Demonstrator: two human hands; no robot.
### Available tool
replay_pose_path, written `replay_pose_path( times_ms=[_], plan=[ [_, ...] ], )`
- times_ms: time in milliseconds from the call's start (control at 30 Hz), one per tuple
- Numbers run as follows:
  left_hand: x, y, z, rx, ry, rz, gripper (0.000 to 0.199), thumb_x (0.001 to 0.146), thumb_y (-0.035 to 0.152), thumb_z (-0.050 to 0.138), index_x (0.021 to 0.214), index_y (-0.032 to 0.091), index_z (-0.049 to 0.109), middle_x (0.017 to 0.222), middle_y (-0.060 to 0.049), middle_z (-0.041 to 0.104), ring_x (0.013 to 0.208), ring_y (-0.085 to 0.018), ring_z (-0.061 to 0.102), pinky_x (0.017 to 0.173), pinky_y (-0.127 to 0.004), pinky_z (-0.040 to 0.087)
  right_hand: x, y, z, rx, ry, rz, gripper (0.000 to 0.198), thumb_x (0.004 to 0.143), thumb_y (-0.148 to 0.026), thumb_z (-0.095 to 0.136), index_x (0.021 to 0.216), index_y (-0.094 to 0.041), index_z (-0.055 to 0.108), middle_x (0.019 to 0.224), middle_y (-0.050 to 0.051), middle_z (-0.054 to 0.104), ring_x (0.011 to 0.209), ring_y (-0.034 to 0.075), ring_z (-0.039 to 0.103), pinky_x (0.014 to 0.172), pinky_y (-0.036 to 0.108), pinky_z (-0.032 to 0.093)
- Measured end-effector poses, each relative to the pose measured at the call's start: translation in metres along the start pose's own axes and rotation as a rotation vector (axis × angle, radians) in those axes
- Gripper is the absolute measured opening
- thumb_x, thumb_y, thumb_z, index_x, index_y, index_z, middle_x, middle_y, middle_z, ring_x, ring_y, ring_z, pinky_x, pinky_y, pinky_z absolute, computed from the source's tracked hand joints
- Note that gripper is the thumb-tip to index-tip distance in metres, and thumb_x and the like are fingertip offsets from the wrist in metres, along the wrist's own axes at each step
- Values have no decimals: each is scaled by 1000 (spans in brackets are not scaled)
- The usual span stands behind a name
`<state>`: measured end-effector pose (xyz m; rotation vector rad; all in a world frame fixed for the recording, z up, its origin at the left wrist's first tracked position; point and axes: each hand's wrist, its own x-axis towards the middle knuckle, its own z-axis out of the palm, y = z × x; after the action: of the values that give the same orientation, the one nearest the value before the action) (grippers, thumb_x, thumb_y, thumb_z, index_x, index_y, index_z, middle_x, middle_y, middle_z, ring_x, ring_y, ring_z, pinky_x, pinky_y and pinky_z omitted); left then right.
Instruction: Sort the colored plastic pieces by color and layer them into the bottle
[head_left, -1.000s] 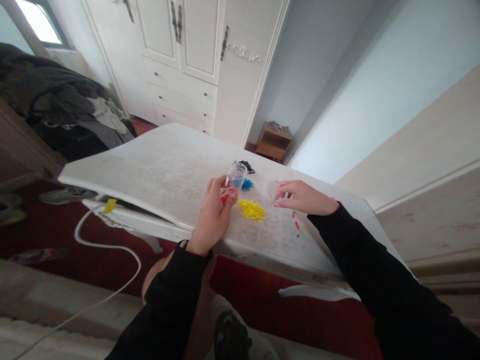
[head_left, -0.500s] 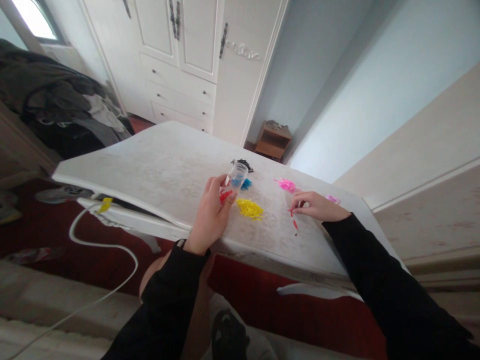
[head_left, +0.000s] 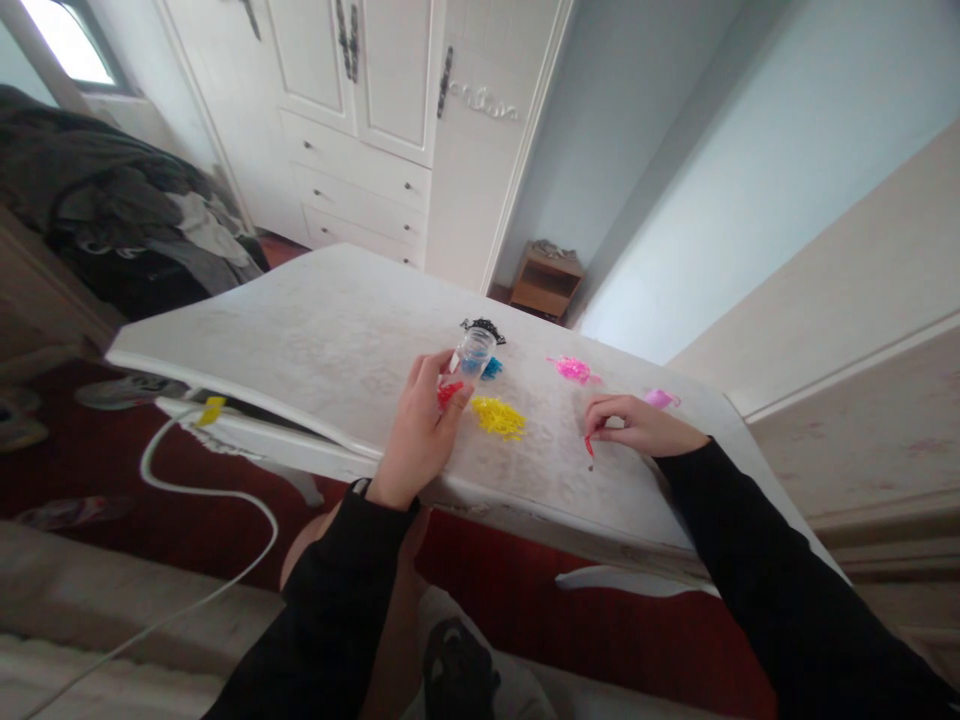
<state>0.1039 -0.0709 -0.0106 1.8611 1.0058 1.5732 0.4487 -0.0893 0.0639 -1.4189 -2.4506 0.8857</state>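
My left hand (head_left: 424, 425) is wrapped round a clear jar (head_left: 478, 350), tilted with its mouth away from me. Small red pieces (head_left: 450, 392) lie in the jar near my thumb. My right hand (head_left: 626, 424) is closed in a pinch low over the table, its fingertips at the upper end of a thin red piece (head_left: 589, 447). A tiny dark speck sits just below that piece. Beside the jar is a yellow pile (head_left: 499, 418) of small thin pieces. A blue pile (head_left: 491, 368) shows partly behind the jar, and a black pile (head_left: 484, 328) lies beyond it.
A bright pink pile (head_left: 574, 370) and a lilac pile (head_left: 661, 398) lie on the white table (head_left: 315, 320). A white cable (head_left: 247, 498) hangs by the table's left front. Behind stand a white wardrobe (head_left: 367, 190) and a small wooden cabinet (head_left: 546, 282). Dark clothes (head_left: 120, 200) are heaped at left.
My right hand has moved slightly right and down, from one red piece to the one lying nearer me. My left hand and the jar have stayed almost still.
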Motion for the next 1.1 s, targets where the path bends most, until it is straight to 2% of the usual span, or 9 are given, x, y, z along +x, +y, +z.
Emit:
replay_pose_path(
  times_ms=[267, 467, 567, 633, 767, 867, 967, 1100],
  plan=[
    [0, 1, -1, 4, -8, -3, 30, 100, 31, 58, 128, 20, 55, 119, -10, 60, 112, -23, 59, 99, -42, 52, -5, 6, 3, 19, -26, 6, 18, 91, -34, 69, 88, -17, 76, 91, 8, 74, 86, 21, 68, 82, 36, 52],
    [1, 4, -1, 16, -13, -12, 29, 100, 30, 57, 126, 19, 56, 117, -10, 60, 111, -24, 59, 99, -43, 52, -2, -10, 4, -46, -64, -21, 17, 94, -28, 64, 83, -18, 71, 88, 6, 68, 81, 20, 63, 78, 35, 50],
    [1, 6, -2, 53, -6, 14, 29, 99, 28, 58, 126, 18, 57, 116, -10, 62, 110, -24, 60, 100, -43, 51, 3, -21, 3, -85, -25, -40, 15, 96, -26, 60, 86, -18, 67, 86, 6, 65, 80, 19, 60, 77, 35, 48],
    [2, 7, -2, 75, -2, 34, 29, 99, 27, 58, 126, 18, 57, 116, -10, 62, 109, -24, 60, 100, -43, 51, 10, -32, 1, -129, 69, -71, 12, 97, -25, 58, 88, -19, 64, 86, 5, 65, 80, 19, 59, 76, 35, 47],
    [1, 7, -2, 88, -13, 49, 32, 99, 27, 59, 130, 18, 57, 120, -10, 62, 111, -24, 60, 101, -42, 51, 34, -69, -6, -238, 357, -197, 9, 97, -22, 59, 89, -21, 61, 87, 4, 66, 78, 19, 59, 72, 33, 45],
    [1, 7, -2, 84, -29, 51, 33, 99, 27, 59, 132, 18, 58, 121, -10, 62, 112, -24, 60, 103, -40, 50, 56, -104, -12, -352, 466, -321, 10, 98, -17, 57, 90, -21, 62, 87, 4, 65, 80, 19, 60, 71, 32, 44],
    [1, 7, -3, 80, -41, 52, 34, 100, 26, 59, 133, 18, 57, 121, -10, 61, 113, -23, 60, 104, -39, 49, 75, -131, -15, -433, 453, -424, 14, 100, -14, 53, 90, -19, 61, 90, 5, 64, 81, 18, 59, 73, 32, 44],
    [1, 8, -4, 66, -56, 46, 35, 101, 25, 58, 135, 18, 56, 123, -10, 61, 115, -22, 59, 105, -38, 48, 94, -141, -13, -489, 368, -484, 16, 101, -14, 51, 91, -19, 63, 93, 6, 65, 85, 19, 60, 77, 33, 46]
  ],
)
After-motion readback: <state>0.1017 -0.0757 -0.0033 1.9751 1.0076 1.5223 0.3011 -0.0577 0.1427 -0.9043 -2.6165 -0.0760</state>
